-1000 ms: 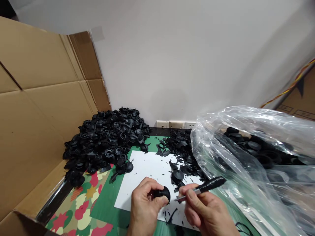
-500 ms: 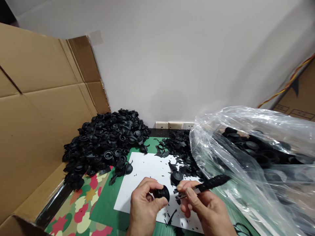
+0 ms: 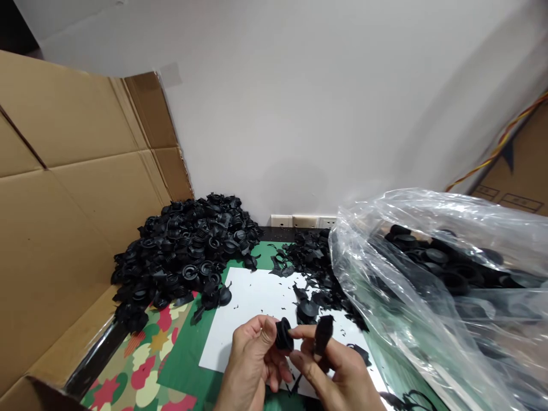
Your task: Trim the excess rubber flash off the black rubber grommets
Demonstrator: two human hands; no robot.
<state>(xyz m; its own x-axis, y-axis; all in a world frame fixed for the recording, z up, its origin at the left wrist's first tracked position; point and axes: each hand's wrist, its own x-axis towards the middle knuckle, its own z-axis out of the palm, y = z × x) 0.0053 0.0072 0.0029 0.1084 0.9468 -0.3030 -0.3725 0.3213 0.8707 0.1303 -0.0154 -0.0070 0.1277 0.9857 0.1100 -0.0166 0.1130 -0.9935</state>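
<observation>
My left hand pinches a small black ribbed rubber grommet over the white sheet. Close beside it on the right, my right hand is wrapped around a slim tool with a black handle; the handle points up and the working tip is hidden. The right fingertips touch or nearly touch the grommet's rim. Black trimmings lie on the sheet around both hands, with a larger black rubber piece just beyond them.
A tall heap of black rubber parts rises at the left beside a cardboard box. Black scraps are piled near the wall sockets. At right sits a clear plastic bag with black round parts inside. Green mat underneath.
My right hand has turned, swinging the tool's handle from pointing right to upright, and its fingers have moved to the grommet. The left hand has shifted its hold and turned the grommet.
</observation>
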